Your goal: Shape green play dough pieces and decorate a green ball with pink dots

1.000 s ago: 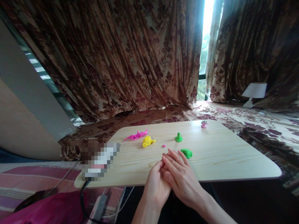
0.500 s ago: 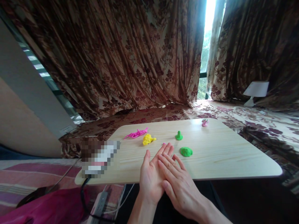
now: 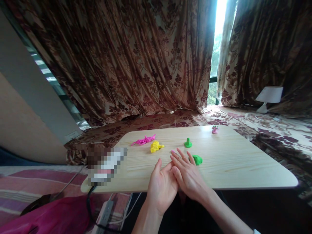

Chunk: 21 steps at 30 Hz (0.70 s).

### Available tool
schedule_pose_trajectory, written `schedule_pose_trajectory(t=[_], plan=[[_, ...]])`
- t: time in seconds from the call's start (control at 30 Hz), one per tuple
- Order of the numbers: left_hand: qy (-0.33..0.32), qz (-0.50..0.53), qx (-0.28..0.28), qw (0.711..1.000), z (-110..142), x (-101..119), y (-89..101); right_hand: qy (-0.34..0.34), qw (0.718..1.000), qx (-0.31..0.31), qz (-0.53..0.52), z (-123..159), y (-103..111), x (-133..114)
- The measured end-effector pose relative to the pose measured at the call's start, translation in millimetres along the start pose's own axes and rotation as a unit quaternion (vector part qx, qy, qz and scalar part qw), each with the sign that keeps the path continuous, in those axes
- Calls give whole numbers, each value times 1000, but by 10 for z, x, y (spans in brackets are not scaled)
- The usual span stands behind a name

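My left hand point(image 3: 162, 187) is palm up above the table's near edge, thumb raised apart and fingers stretched out. Across its palm and fingers lies my right hand point(image 3: 188, 175), flat, with its fingers spread. Whether anything sits between the palms is hidden. A tiny pink clay bit point(image 3: 173, 151) shows just past my right fingertips. Close by on the right is a green clay lump point(image 3: 197, 159), partly covered by that hand. Farther back stands a green clay piece with an upright knob point(image 3: 188, 143). To the left are yellow clay point(image 3: 156, 147) and a bundle of magenta clay strands point(image 3: 145, 140).
On the pale wooden table point(image 3: 239, 165), a small pink figure with green bits point(image 3: 214, 130) stands at the far edge. A blurred-out object point(image 3: 107, 165) with a black cable lies left. Below are a power strip point(image 3: 106, 213) and magenta cloth point(image 3: 56, 214); a lamp point(image 3: 269, 96) is back right.
My right hand has slid back and forth over my left palm. My left thumb has lifted away from the other hand. The clay pieces have stayed in place on the table.
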<state>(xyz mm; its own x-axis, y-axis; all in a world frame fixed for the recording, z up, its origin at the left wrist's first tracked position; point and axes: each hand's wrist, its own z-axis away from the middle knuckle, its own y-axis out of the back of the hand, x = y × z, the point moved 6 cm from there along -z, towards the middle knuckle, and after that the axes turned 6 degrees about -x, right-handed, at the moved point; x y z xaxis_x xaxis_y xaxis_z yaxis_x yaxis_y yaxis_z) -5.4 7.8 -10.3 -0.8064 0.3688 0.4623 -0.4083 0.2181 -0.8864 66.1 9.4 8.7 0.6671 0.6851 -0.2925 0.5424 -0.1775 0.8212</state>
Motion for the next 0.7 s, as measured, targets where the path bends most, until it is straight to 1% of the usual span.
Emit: schedule_pose_trajectory(t=[0.07,0.2,0.27,0.3,0.33,0.37,0.4,0.43,0.5,0.6,0.7], plan=[[-4,5,10,1000,11,19,80,-14,1000,3,-7,-107,-28,121],[-52,-8,89,995,24,167,331,-23,999,-1,-48,-280,-81,277],[-66,-40,117,990,2,254,437,-32,997,-2,-63,-374,-89,376],[-78,-84,129,985,-18,317,487,-39,997,-2,-65,-426,-90,440],[-98,-144,144,974,-43,396,537,-47,997,-3,-62,-481,-92,511],[-124,-214,160,956,-71,489,585,-56,997,-6,-57,-538,-98,585],[-158,-302,187,921,-93,599,633,-65,997,-11,-49,-594,-111,655],[-183,-348,208,896,-124,686,683,-74,996,-20,-41,-650,-134,717],[-207,-402,229,862,-209,804,774,-88,995,-47,-25,-753,-214,798],[-230,-475,222,820,-314,891,812,-109,990,-90,-7,-865,-375,826],[-244,-536,199,783,-331,906,748,-124,986,-111,-2,-884,-466,790]])
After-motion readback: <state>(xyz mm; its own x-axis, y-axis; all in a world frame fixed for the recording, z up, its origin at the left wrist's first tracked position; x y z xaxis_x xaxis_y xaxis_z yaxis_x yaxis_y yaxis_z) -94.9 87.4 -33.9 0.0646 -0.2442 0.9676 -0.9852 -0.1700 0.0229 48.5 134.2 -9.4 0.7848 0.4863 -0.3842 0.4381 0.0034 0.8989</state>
